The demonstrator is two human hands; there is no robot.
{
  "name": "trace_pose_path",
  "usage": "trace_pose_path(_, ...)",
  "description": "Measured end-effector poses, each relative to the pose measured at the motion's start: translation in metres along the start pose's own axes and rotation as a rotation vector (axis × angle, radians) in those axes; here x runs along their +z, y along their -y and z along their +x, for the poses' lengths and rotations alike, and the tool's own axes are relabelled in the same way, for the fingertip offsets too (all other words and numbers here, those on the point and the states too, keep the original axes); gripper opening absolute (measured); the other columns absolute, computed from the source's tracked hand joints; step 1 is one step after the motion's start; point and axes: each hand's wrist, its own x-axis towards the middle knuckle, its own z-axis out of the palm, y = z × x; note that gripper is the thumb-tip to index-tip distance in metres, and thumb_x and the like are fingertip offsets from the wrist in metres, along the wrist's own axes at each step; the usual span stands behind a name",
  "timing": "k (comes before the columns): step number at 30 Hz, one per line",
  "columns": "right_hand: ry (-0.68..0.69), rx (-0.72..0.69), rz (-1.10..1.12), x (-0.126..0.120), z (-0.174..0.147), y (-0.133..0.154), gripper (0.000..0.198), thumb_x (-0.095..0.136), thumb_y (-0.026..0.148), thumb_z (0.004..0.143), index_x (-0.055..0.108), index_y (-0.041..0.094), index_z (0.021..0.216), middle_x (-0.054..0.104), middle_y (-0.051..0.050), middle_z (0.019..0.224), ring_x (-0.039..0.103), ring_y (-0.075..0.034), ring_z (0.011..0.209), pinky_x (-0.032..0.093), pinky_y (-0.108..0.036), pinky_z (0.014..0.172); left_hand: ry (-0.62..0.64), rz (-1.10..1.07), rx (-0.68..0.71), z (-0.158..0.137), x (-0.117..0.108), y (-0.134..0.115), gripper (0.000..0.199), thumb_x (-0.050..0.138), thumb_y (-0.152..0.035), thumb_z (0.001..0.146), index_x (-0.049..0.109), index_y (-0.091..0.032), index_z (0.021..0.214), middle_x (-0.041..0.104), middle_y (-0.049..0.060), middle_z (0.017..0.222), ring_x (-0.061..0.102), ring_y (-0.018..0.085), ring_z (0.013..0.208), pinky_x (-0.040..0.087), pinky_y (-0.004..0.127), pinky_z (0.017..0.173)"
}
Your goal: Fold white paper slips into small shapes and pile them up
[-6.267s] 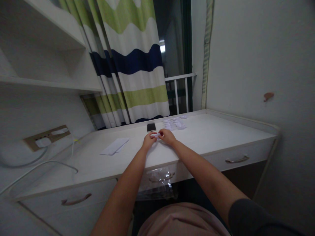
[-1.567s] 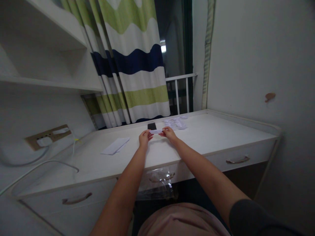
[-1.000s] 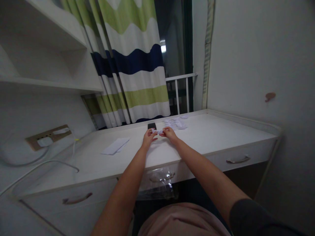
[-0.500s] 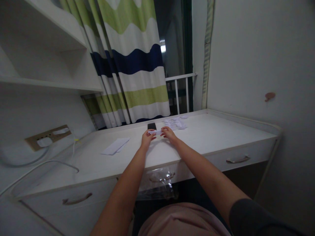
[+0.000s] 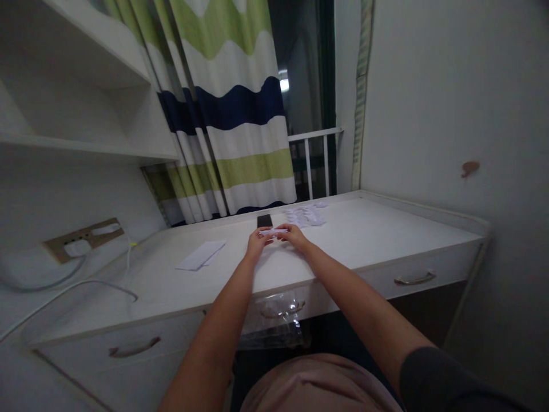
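Between my two hands is a small folded strip of white paper (image 5: 273, 232), held just above the desk top. My left hand (image 5: 257, 240) pinches its left end between thumb and fingers. At the right end, my right hand (image 5: 293, 236) grips it with curled fingers. Beyond my right hand lies a heap of white paper pieces (image 5: 305, 216). A small dark flat object (image 5: 265, 221), perhaps a phone, rests just behind my left hand. Sheets of white paper (image 5: 201, 255) lie overlapped to the left.
The white desk (image 5: 369, 240) has a raised back rim and drawers with metal handles (image 5: 415, 279). Clear plastic (image 5: 278, 320) hangs at the middle drawer. A cable (image 5: 86, 283) runs over the left side from the wall socket (image 5: 83, 239). A shelf (image 5: 86, 146) overhangs the left.
My right fingers have closed in toward the left hand along the paper strip, which now looks thinner and flatter. The other things stay where they were.
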Motion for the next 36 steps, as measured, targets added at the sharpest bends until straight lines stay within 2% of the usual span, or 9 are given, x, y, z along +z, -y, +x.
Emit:
trace_pose_path(9,0.007,0.015,0.052,-0.0001,0.0025,-0.0015,0.020,0.071,0.021,0.055,0.063,0.013,0.072,0.060,0.003,0.056,0.052,-0.007,0.049,0.045,-0.021,0.054,-0.011,-0.024,-0.046,0.0031,-0.0008,0.0021,0.031,0.073,-0.020,0.056,0.062,-0.011,0.083,0.066,0.006,0.077,0.062,0.012,0.066,0.051,0.030,0.070)
trace_pose_path(20,-0.016,-0.005,0.091,-0.0008,0.0042,-0.0014,0.022,0.073,0.024,0.053,0.062,0.014,0.069,0.060,0.003,0.053,0.054,-0.008,0.049,0.047,-0.021,0.054,0.000,-0.069,-0.098,0.0024,0.0016,0.0022,0.018,0.070,-0.016,0.062,0.063,-0.009,0.078,0.067,0.008,0.076,0.063,0.012,0.066,0.051,0.030,0.075)
trace_pose_path(30,0.036,0.076,0.072,0.0016,0.0009,0.0005,0.016,0.073,0.021,0.058,0.062,0.012,0.066,0.062,0.000,0.052,0.056,-0.009,0.048,0.048,-0.021,0.053,-0.022,0.009,-0.097,0.0030,-0.0011,0.0011,0.019,0.072,-0.022,0.059,0.064,-0.011,0.072,0.067,0.006,0.068,0.063,0.014,0.062,0.050,0.027,0.066)
trace_pose_path(36,0.043,0.062,0.078,0.0011,0.0018,0.0016,0.018,0.074,0.022,0.056,0.061,0.014,0.065,0.060,0.002,0.050,0.056,-0.008,0.046,0.048,-0.021,0.051,-0.013,-0.006,-0.084,0.0044,-0.0017,0.0024,0.022,0.073,-0.023,0.058,0.065,-0.010,0.074,0.067,0.007,0.069,0.062,0.013,0.061,0.049,0.029,0.068)
